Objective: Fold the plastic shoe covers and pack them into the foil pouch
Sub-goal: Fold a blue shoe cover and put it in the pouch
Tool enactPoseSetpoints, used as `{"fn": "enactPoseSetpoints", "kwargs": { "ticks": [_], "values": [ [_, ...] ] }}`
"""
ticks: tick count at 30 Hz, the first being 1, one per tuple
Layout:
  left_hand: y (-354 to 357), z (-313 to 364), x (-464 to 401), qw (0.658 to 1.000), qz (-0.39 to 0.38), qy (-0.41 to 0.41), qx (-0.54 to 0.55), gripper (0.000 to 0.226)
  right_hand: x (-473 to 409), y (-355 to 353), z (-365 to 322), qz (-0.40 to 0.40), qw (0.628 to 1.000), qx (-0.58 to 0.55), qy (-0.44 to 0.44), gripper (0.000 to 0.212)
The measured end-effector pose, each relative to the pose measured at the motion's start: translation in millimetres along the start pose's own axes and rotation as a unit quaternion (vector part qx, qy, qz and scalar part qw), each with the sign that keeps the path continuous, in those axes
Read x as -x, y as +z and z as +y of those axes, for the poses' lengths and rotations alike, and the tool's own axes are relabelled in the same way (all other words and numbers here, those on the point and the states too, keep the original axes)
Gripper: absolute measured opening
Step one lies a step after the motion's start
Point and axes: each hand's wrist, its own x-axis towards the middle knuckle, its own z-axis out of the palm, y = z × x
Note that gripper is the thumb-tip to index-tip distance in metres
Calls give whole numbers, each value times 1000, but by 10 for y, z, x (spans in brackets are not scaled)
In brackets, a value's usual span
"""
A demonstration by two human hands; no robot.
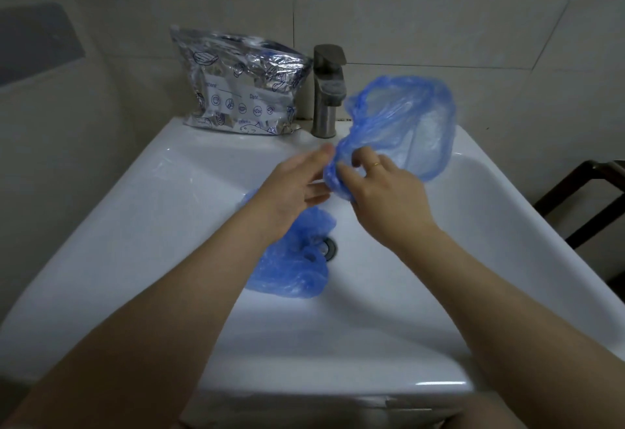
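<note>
A big white sink [142, 225] fills most of the view, set against a tiled wall. A shiny foil pouch [241, 85] stands at the back of the sink on the left, leaning on the wall. It has blue drawings on it, and something blue shows at its top. A grey metal tap [328, 90] stands just beside the pouch, on its right.

One blue plastic shoe cover [402, 124] is held up in the air over the sink, near the tap. It hangs open and puffy. The right hand [382, 191] pinches the bunched lower end of it with curled fingers. A gold ring [374, 165] is on one finger.

The left hand [296, 185] is beside it, with fingers straight and loose. Its fingertips reach to the bunched plastic.

A second blue shoe cover [294, 262] lies crumpled down in the sink bowl, partly over the dark drain [329, 248].
</note>
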Motion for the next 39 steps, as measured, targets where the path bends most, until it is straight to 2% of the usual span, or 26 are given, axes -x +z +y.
{"fn": "enactPoseSetpoints", "kwargs": {
  "ticks": [2,6,9,11,13,16,18,19,20,21,23,24,25,26,27,30,31,33,35,38,39],
  "values": [
    [-10,-53,-3,999,21,-7,-33,18,5,41,-59,11,998,12,-57,32],
    [-48,-71,-21,999,23,-26,5,16,24,55,-193,2,995,13,-101,39],
    [-68,-67,-88,990,130,12,54,16,55,81,-232,-29,994,-19,-102,37],
    [-106,-24,-120,974,189,76,102,17,67,88,-266,-65,993,-87,-52,44],
    [-126,47,-120,962,182,131,155,19,71,69,-265,-85,982,-168,14,47],
    [-138,95,-85,962,169,150,153,20,66,25,-157,-30,959,-271,77,43],
    [-150,83,-86,967,165,153,121,21,59,27,-71,20,936,-301,184,44],
    [-155,78,-88,969,159,156,106,21,53,26,-55,29,909,-321,262,48],
    [-156,80,-84,971,154,157,94,22,46,26,-32,16,865,-367,341,56],
    [-149,85,-84,974,148,153,80,22,45,19,-9,-21,792,-441,421,62],
    [-122,85,-70,979,130,145,55,22,52,-22,56,-130,587,-611,515,55],
    [-103,75,-60,982,119,139,42,21,60,-44,87,-192,538,-644,508,46],
    [-82,55,-55,985,108,134,24,21,69,-50,105,-238,543,-643,484,35],
    [-59,37,-41,987,97,128,5,20,82,-54,104,-252,564,-633,467,26],
    [-38,21,-35,989,84,119,-12,20,94,-39,101,-240,575,-630,464,19],
    [-7,-27,-7,996,28,85,13,11,79,-23,74,-176,565,-650,477,8],
    [-7,-39,-6,997,13,72,15,24,66,-28,71,-153,565,-658,473,4],
    [-8,-69,4,999,-8,28,-17,43,41,-49,71,-98,542,-697,459,6],
    [10,-93,23,999,-18,-16,-40,37,29,-73,90,-79,531,-724,432,10],
    [19,-91,40,998,-27,-24,-50,29,40,-104,130,-151,557,-698,424,9],
    [9,-88,40,998,-27,-13,-62,28,45,-104,153,-165,552,-690,438,13]
  ]
}}
